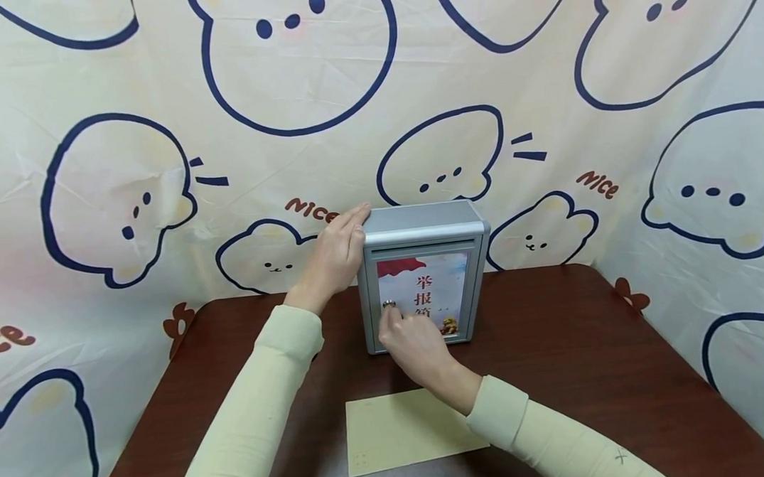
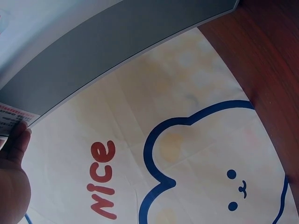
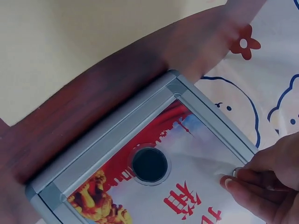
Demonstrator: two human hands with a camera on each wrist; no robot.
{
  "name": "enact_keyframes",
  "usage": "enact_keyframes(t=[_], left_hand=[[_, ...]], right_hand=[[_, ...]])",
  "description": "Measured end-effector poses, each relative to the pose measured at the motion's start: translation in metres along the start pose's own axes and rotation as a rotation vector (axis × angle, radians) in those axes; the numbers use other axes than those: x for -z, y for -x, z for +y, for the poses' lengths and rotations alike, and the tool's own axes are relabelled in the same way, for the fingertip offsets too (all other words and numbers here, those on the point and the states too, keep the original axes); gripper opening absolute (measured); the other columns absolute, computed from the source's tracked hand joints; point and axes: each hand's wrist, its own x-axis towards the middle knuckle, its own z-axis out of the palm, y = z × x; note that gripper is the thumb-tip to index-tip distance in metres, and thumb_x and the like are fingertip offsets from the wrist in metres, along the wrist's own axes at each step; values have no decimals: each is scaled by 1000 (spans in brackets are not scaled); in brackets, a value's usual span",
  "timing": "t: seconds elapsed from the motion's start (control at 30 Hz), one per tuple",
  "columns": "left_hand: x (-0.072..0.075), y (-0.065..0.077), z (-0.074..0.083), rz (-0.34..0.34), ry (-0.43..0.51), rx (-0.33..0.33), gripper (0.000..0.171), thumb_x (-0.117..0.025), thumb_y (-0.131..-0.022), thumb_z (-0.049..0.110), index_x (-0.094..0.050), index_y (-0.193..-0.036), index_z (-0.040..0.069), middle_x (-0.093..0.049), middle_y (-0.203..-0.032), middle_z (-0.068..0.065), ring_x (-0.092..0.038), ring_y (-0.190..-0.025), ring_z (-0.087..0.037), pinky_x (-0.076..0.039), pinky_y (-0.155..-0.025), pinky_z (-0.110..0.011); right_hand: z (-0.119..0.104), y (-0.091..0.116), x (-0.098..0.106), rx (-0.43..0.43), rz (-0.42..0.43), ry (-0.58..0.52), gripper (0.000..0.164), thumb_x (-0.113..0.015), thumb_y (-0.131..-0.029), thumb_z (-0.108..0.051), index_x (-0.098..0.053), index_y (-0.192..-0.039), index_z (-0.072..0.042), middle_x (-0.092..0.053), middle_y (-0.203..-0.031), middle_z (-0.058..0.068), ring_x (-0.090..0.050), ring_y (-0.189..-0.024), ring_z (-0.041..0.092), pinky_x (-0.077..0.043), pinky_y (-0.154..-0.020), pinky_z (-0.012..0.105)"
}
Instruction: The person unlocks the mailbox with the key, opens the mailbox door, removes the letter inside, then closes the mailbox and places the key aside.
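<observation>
A silver metal report box (image 1: 423, 233) stands upright on the table, its front panel (image 1: 444, 278) printed with red Chinese characters. My left hand (image 1: 339, 251) rests along its upper left edge, fingers extended; in the left wrist view the fingertips touch the box's side (image 2: 117, 44) by a printed label (image 2: 16, 116). At the panel's left side, my right hand (image 1: 418, 343) pinches a small shiny metal piece (image 3: 235, 171) at the lock. The fingers hide most of that piece. The right wrist view shows a dark round disc (image 3: 149, 165) on the panel.
A pale yellow sheet (image 1: 410, 436) lies on the dark brown tabletop (image 1: 567, 373) in front of the box, partly under my right forearm. Behind and beside the table hangs a cream cloth (image 1: 327, 162) with blue cartoon outlines.
</observation>
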Motion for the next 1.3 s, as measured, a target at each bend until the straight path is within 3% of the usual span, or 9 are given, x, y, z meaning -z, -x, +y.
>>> enact_keyframes(t=[0.1, 0.3, 0.6, 0.87, 1.3], left_hand=[[0, 0, 0, -6, -2, 4, 54, -26, -109, 31, -46, -154, 8, -46, -158, -10, -40, -148, -25, -30, -123, -41], [1, 0, 2, -12, -7, 10, 54, -27, -110, 31, -45, -155, 8, -45, -159, -10, -40, -148, -25, -30, -123, -41], [0, 0, 1, 4, -9, -6, 53, -28, -109, 28, -47, -154, 6, -46, -158, -11, -41, -148, -25, -30, -123, -40], [-1, -2, 0, 15, -4, -31, 53, -28, -109, 25, -48, -151, 1, -47, -157, -13, -42, -147, -26, -30, -123, -40], [0, -1, 1, 5, -1, -14, 53, -28, -109, 27, -47, -153, 4, -46, -157, -13, -41, -147, -26, -29, -123, -40]], right_hand=[[1, 1, 0, -10, -1, -12, 13, -63, -94, -2, -73, -87, 0, -49, -65, 2, -45, -43, 9, -36, -36, 20], [3, 2, -1, -16, 8, -42, 10, -65, -92, -1, -76, -91, 0, -55, -69, 3, -52, -49, 12, -40, -38, 22], [5, 4, -4, -24, 15, -103, 19, -68, -93, 0, -77, -109, 1, -67, -83, 8, -63, -61, 17, -50, -43, 26], [5, 5, -3, -23, 34, -130, 16, -68, -92, 1, -77, -105, 2, -69, -85, 8, -65, -65, 18, -53, -46, 27], [6, 7, -4, -27, 24, -148, 21, -72, -91, -1, -77, -111, 0, -72, -91, 9, -67, -66, 19, -55, -48, 26]])
